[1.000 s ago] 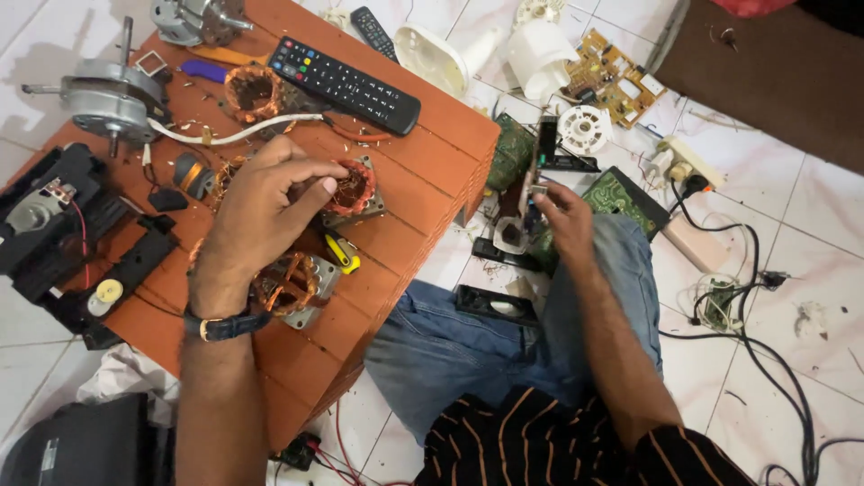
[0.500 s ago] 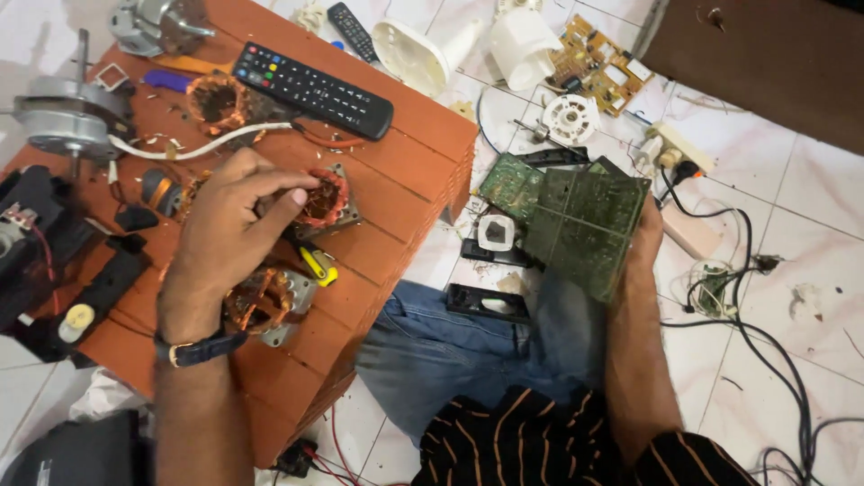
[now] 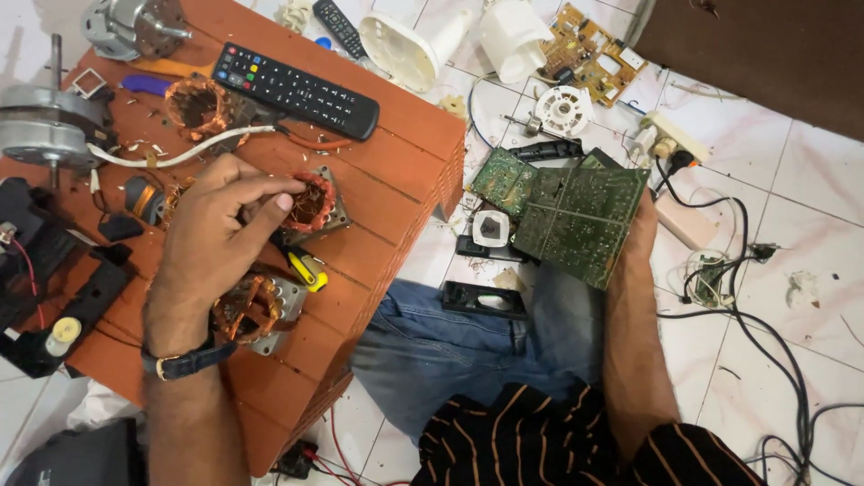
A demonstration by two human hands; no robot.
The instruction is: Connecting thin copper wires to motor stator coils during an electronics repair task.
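Bright, even indoor light, soft shadows, slight wide-angle bending at edges, mostly sharp focus.

Black remote (image 3: 297, 90) on orange bench (image 3: 396, 153), just beyond left fingers (image 3: 261, 189). Cu-wound coil (image 3: 196, 103) up-left of them, grey motor (image 3: 40, 135) far left. Yellow-handled screwdriver (image 3: 310, 272) just below fingertips, 2nd wound stator (image 3: 252, 310) nearer wrist. Well right of fingers: tan PCB (image 3: 594, 54), white pwr strip (image 3: 670, 144), black cables (image 3: 765, 315) on tiles.
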